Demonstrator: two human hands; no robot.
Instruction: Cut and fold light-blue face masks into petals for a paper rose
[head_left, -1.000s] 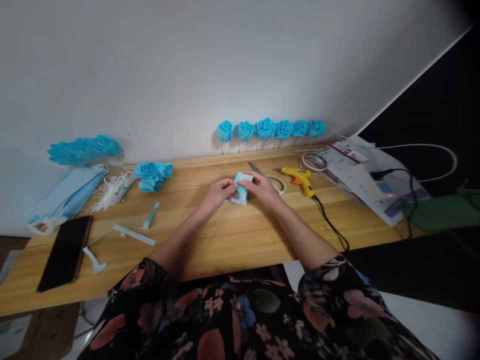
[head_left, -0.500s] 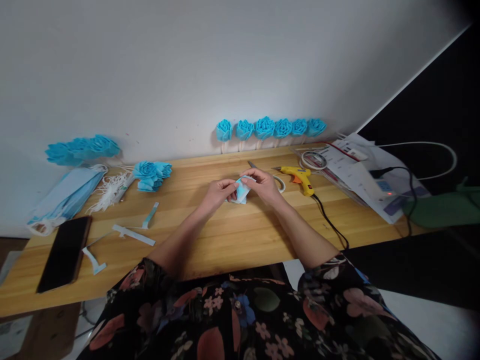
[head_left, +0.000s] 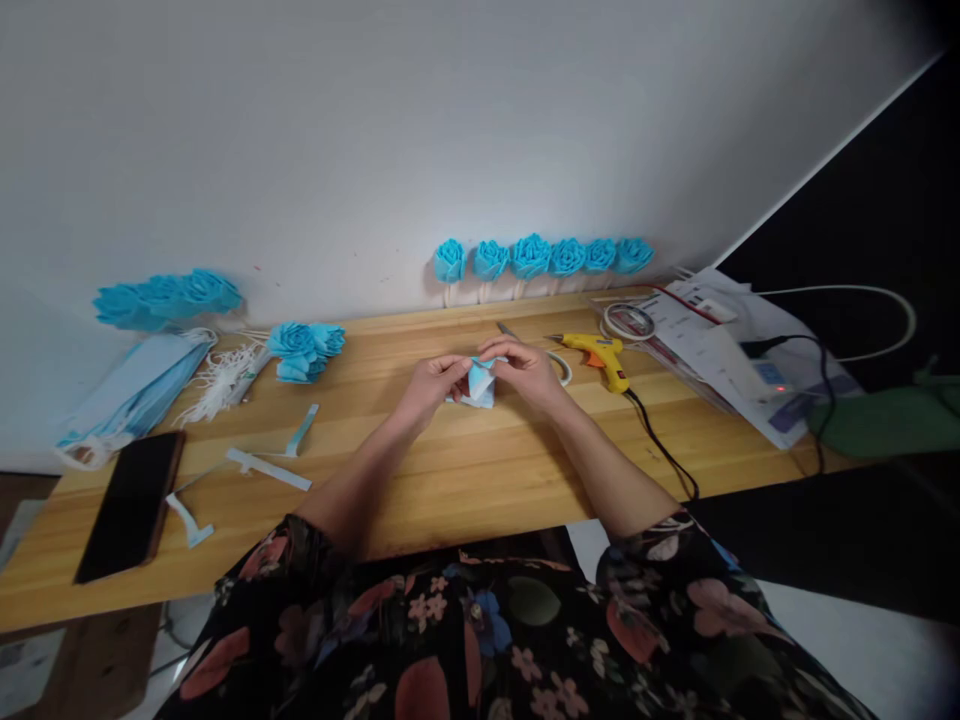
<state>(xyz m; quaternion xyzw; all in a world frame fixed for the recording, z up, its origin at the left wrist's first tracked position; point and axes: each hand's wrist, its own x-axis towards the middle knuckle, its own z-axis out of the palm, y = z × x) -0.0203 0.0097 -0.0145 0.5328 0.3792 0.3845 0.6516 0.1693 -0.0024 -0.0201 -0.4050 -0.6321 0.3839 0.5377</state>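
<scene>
"Blue-and-white sheet point(head_left: 482, 381), thin and folded, is held just above the middle of the bench point(head_left: 457, 470). How is it gripped?"

"Its upper left side is pinched between thumb and fingers of the left hand point(head_left: 437, 383); its upper right side is pinched likewise by the right hand point(head_left: 531, 374). Some fingertips are hidden behind the sheet."

"And beneath it?"

"A pale lower piece point(head_left: 484, 402) is seen close to the bench top; whether it is joined to the sheet cannot be told."

"What is placed near the right hand?"

"Scissors point(head_left: 565, 371) are partly covered by that hand, only part of the blade and of the white handle being shown. Toward the bench's right end, a yellow glue gun point(head_left: 606, 359) is laid, its nozzle pointed left."

"And along the far edge?"

"Six blue flowers point(head_left: 531, 256) are lined up on pale stems before a white wall point(head_left: 360, 150). Nearer the left end, a smaller blue bunch point(head_left: 300, 350) is laid beside white cords point(head_left: 219, 382)."

"The near left corner?"

"A dark phone point(head_left: 129, 510) is set there, with blue face masks point(head_left: 142, 385) stacked behind it and cut strips point(head_left: 270, 468) scattered to its right."
</scene>
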